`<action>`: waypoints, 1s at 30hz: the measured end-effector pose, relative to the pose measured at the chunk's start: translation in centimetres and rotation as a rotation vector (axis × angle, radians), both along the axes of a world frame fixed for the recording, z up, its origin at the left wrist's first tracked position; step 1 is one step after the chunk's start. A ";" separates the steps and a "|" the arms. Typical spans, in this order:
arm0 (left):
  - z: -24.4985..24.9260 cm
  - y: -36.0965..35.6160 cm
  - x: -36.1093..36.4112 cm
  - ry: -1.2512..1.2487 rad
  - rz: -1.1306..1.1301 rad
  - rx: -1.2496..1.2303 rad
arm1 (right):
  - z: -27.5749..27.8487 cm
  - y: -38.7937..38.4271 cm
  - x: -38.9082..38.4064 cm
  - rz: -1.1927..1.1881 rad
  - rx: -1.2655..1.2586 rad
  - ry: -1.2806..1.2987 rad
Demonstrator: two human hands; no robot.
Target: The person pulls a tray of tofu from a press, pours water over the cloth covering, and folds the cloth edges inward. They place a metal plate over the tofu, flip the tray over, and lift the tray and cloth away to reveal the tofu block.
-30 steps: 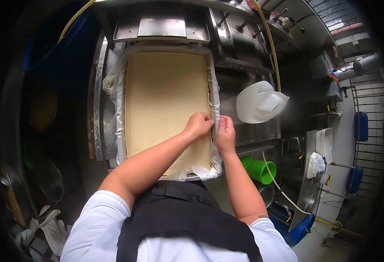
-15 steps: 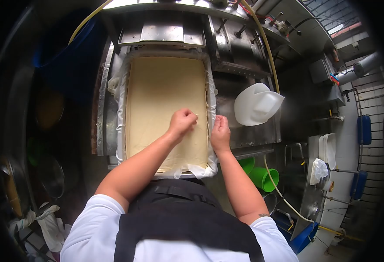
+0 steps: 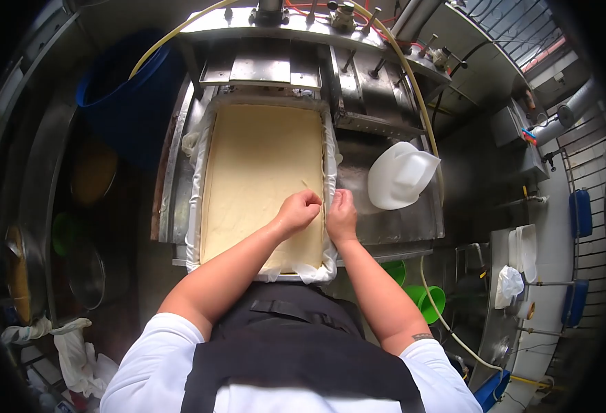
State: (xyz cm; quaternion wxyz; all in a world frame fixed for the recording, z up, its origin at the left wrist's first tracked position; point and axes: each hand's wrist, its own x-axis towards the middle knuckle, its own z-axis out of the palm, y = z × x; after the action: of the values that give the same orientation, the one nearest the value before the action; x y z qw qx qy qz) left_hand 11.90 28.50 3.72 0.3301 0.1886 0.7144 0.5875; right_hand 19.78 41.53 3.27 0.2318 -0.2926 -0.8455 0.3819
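Observation:
A rectangular tray [image 3: 194,199] lined with whitish cloth holds a flat, pale yellow slab [image 3: 261,165]. Over the slab's right part is my left hand [image 3: 299,212], its fingers closed; what they hold, if anything, is too small to make out. A thin pale strip [image 3: 305,184] shows just above those fingers. My right hand [image 3: 342,216] is at the tray's right rim, fingers pressed together beside the cloth edge, and its fingertips hide whatever may be between them.
On the metal surface [image 3: 392,225] to the right stands a white plastic scoop-like container [image 3: 400,175]. A yellow hose [image 3: 418,93] runs behind it. Green buckets [image 3: 430,303] are below right, a blue barrel [image 3: 120,89] at the upper left.
My left hand has moved right and a little down over the slab, closer to my right hand. The whole view has shifted slightly.

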 end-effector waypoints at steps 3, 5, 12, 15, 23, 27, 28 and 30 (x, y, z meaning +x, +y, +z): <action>-1.0 1.3 -0.2 0.286 0.021 0.028 | 0.0 0.1 -0.1 0.007 -0.011 -0.017; -0.2 1.9 -0.3 0.065 -0.025 -0.076 | 0.0 0.1 0.2 -0.001 -0.026 -0.034; 0.4 2.0 -1.6 -0.274 -0.117 -0.148 | 0.0 0.1 0.3 -0.001 0.001 -0.053; 0.1 2.2 -1.9 -0.293 -0.136 -0.125 | 0.4 -0.1 0.2 -0.013 -0.011 -0.046; 0.8 2.7 -1.9 -0.254 -0.139 -0.204 | 0.0 0.2 0.1 0.005 0.028 -0.045; 1.5 0.3 -2.0 -0.269 -0.012 -0.118 | 0.2 0.1 0.2 -0.001 -0.001 -0.042; 1.4 -0.6 -2.4 -0.229 0.068 -0.024 | 0.3 0.1 0.0 0.004 -0.020 -0.029; 0.4 -2.2 -2.7 -0.274 0.033 0.023 | 0.4 0.0 0.2 0.004 -0.047 -0.017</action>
State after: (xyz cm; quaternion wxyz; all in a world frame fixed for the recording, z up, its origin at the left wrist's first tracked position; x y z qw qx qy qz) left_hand 9.19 26.29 4.12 0.4126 0.0990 0.6588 0.6213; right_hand 20.03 41.49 3.68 0.2167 -0.2994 -0.8389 0.3995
